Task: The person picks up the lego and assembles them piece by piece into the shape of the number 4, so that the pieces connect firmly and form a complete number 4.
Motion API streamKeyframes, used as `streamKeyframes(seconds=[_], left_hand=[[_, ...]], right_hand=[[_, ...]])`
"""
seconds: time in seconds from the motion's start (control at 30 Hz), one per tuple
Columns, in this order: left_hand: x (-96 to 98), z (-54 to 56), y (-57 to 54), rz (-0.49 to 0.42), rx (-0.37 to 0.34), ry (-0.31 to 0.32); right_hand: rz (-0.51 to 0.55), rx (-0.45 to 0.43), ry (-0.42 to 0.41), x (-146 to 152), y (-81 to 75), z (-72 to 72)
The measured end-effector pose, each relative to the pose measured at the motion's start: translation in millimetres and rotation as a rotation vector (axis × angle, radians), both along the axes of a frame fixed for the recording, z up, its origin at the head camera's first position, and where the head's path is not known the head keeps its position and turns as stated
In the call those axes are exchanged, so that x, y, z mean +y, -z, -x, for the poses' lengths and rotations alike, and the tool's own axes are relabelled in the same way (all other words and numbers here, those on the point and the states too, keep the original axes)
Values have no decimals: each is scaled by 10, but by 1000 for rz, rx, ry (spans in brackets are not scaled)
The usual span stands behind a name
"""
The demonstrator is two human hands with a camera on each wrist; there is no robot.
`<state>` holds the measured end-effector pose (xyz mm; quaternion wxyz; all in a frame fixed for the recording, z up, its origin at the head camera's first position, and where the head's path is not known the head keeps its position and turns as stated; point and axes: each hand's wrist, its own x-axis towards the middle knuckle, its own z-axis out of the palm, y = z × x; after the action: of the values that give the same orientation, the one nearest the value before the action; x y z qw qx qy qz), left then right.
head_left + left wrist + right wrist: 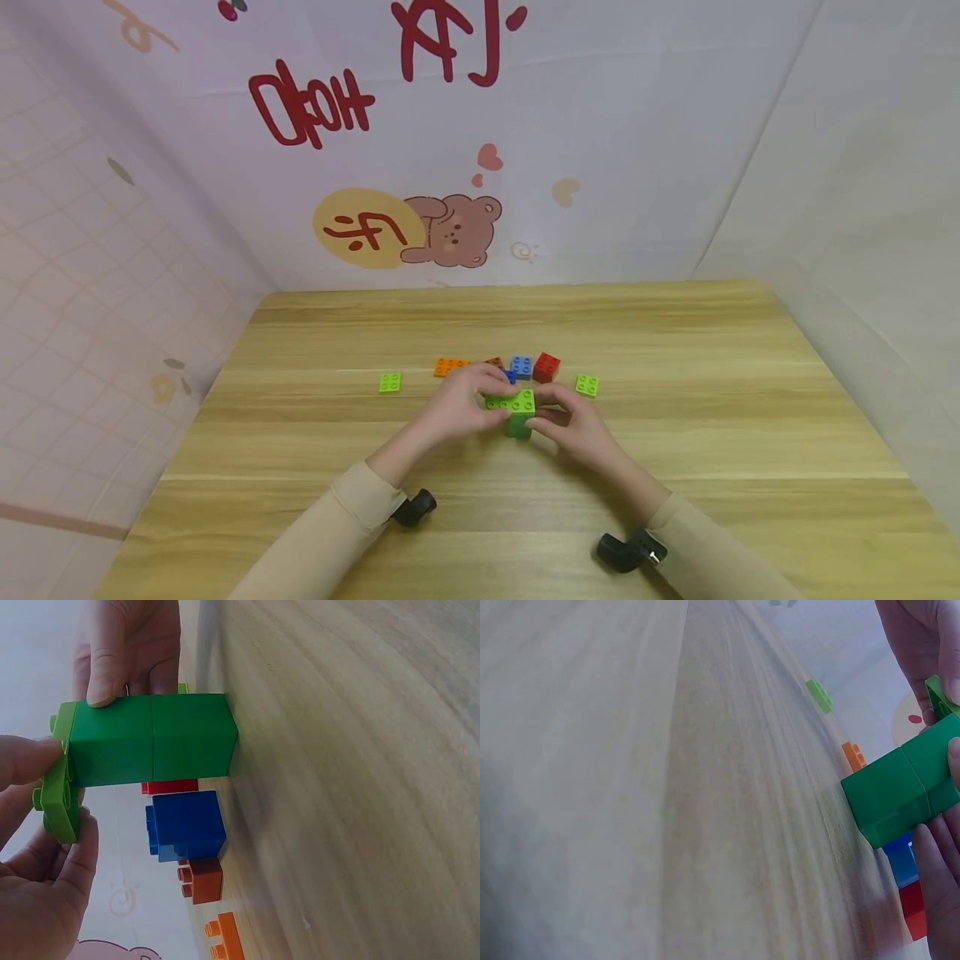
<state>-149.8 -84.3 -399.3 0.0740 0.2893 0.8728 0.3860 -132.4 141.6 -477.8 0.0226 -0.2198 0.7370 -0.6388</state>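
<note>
Two dark green bricks (150, 742) stand stacked upright on the wooden table. On top lies a long lime green plate brick (517, 400); its left part overhangs the stack and looks slightly tilted in the left wrist view. My left hand (465, 402) pinches that overhanging end between thumb and fingers. From the other side my right hand (576, 421) grips the upper dark green brick, thumb on the near face and fingers at the far side. Right behind the stack is a dark blue brick (187, 825), partly hidden by my left hand in the head view.
In a row behind my hands lie an orange brick (450, 367), a brown brick (493, 363), a lighter blue brick (521, 365) and a red brick (547, 367). One small lime plate (390, 382) lies to the left, another lime plate (587, 385) to the right. A printed cloth backs the table.
</note>
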Motion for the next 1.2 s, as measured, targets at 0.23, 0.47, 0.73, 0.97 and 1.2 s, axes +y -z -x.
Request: streamKeyframes(seconds=[0.23, 0.47, 0.73, 0.97, 1.2], left_hand=[[-2, 10, -10, 0, -13, -5], [0, 19, -9, 0, -22, -12], [16, 24, -30, -4, -52, -17], [18, 43, -7, -19, -73, -16], [6, 46, 22, -45, -70, -16]], right_hand=[[5, 19, 8, -9, 26, 2], [8, 28, 7, -13, 26, 5], [-1, 19, 13, -9, 21, 9], [10, 7, 9, -2, 5, 0], [-6, 5, 13, 4, 3, 0]])
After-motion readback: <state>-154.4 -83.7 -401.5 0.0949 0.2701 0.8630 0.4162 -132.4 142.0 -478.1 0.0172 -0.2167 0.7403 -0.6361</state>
